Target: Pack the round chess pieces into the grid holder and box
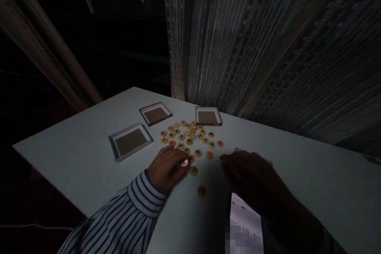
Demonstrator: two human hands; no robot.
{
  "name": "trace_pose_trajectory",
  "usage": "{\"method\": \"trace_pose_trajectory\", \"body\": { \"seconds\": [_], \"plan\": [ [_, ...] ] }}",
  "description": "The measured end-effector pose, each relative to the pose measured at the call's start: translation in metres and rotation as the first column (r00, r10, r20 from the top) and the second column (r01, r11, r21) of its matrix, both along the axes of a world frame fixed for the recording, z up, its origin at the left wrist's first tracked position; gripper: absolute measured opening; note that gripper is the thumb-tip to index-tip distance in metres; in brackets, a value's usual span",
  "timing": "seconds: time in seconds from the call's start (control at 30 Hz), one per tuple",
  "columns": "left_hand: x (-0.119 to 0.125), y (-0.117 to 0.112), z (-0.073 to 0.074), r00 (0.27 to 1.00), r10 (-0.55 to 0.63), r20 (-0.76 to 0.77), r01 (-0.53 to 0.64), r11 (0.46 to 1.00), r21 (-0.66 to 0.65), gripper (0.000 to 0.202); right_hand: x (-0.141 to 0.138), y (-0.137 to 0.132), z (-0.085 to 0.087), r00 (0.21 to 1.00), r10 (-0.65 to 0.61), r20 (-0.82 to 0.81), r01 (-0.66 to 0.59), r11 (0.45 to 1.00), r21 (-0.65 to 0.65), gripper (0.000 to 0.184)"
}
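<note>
Round wooden Chinese chess pieces with red or black characters lie scattered on the white table; some show a plain side. My left hand, in a striped sleeve, is closed at the near left of the pieces. Between its thumb and fingers is a brightly lit Chinese chess piece with a red mark. In deep shadow to the right, my right hand has its fingers pinched together. A small pale thing shows at its fingertips, too dim to name. One red-marked piece lies nearer me, between the hands.
Three shallow open boxes or lids stand beyond the pieces: a grey one at left, a brown-rimmed one behind it, another at back right. A phone with a lit screen is below my right hand. A curtain hangs behind the table.
</note>
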State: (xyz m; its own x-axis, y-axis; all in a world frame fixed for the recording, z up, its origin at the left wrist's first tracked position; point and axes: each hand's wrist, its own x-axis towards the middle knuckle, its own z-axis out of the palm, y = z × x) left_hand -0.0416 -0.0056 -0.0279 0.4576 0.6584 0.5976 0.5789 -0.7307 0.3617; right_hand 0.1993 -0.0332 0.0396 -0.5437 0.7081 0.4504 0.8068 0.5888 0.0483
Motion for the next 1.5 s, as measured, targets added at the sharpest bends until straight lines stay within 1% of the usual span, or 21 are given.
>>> {"method": "trace_pose_trajectory", "body": {
  "seconds": [0.1,0.2,0.3,0.37,0.43,0.57,0.63,0.7,0.8,0.9,1.0,1.07,1.13,1.2,1.27,1.33,1.5],
  "plan": [
    [0.002,-0.001,0.002,0.996,-0.022,0.083,0.021,1.0,0.016,0.02,0.001,0.0,0.001,1.0,-0.013,0.004,0.013,1.0,-0.003,0.021],
    [0.004,-0.002,0.008,0.985,-0.043,0.165,0.039,0.999,0.026,0.019,0.002,-0.001,0.001,0.999,-0.017,0.03,0.017,1.0,-0.007,0.022],
    [0.005,-0.002,0.012,0.973,-0.002,0.232,0.005,1.0,-0.014,0.019,0.003,-0.001,0.0,0.999,-0.009,0.037,0.01,1.0,-0.008,0.022],
    [0.004,-0.001,0.011,0.959,0.047,0.279,-0.023,0.996,-0.09,0.02,0.004,-0.002,0.0,0.999,-0.002,0.037,0.003,1.0,-0.012,0.022],
    [0.004,0.0,0.007,0.937,0.104,0.333,-0.038,0.979,-0.201,0.021,0.004,-0.002,0.001,0.999,0.001,0.04,0.0,1.0,-0.017,0.022],
    [0.005,0.0,0.0,0.875,0.228,0.427,-0.011,0.892,-0.452,0.027,0.004,-0.003,0.004,0.998,-0.011,0.067,0.013,0.999,-0.038,0.021],
    [0.007,0.0,0.0,0.859,0.254,0.444,0.008,0.861,-0.508,0.028,0.005,-0.003,0.006,0.997,-0.015,0.079,0.017,0.999,-0.03,0.021],
    [0.008,-0.001,0.001,0.859,0.26,0.442,0.017,0.847,-0.531,0.028,0.007,-0.004,0.008,0.995,-0.022,0.101,0.025,0.999,-0.024,0.02],
    [0.009,-0.002,0.002,0.867,0.24,0.437,0.051,0.829,-0.557,0.028,0.011,-0.005,0.012,0.987,-0.056,0.149,0.067,0.996,-0.066,0.018],
    [0.011,-0.005,0.002,0.886,0.187,0.425,0.095,0.823,-0.56,0.027,0.016,-0.007,0.017,0.976,-0.092,0.198,0.115,0.987,-0.109,0.02],
    [0.016,-0.013,0.004,0.903,0.104,0.417,0.158,0.822,-0.547,0.024,0.02,-0.008,0.02,0.97,-0.093,0.226,0.121,0.986,-0.117,0.02],
    [0.021,-0.019,0.008,0.916,0.03,0.401,0.203,0.826,-0.526,0.02,0.022,-0.008,0.02,0.97,-0.086,0.225,0.114,0.987,-0.115,0.021],
    [0.027,-0.025,0.013,0.923,-0.03,0.383,0.243,0.818,-0.521,0.017,0.023,-0.009,0.02,0.973,-0.082,0.215,0.106,0.989,-0.105,0.021],
    [0.034,-0.03,0.018,0.914,-0.079,0.399,0.3,0.793,-0.53,0.016,0.024,-0.009,0.021,0.975,-0.075,0.21,0.099,0.989,-0.109,0.021],
    [0.04,-0.032,0.021,0.905,-0.095,0.415,0.337,0.756,-0.562,0.017,0.025,-0.009,0.023,0.973,-0.076,0.218,0.104,0.987,-0.12,0.02],
    [0.045,-0.033,0.023,0.907,-0.091,0.411,0.34,0.734,-0.588,0.02,0.025,-0.009,0.025,0.97,-0.082,0.229,0.114,0.985,-0.13,0.019],
    [0.059,-0.033,0.027,0.934,-0.073,0.35,0.278,0.764,-0.583,0.019,0.028,-0.007,0.027,0.976,-0.064,0.209,0.09,0.989,-0.117,0.019]
  ]
}}
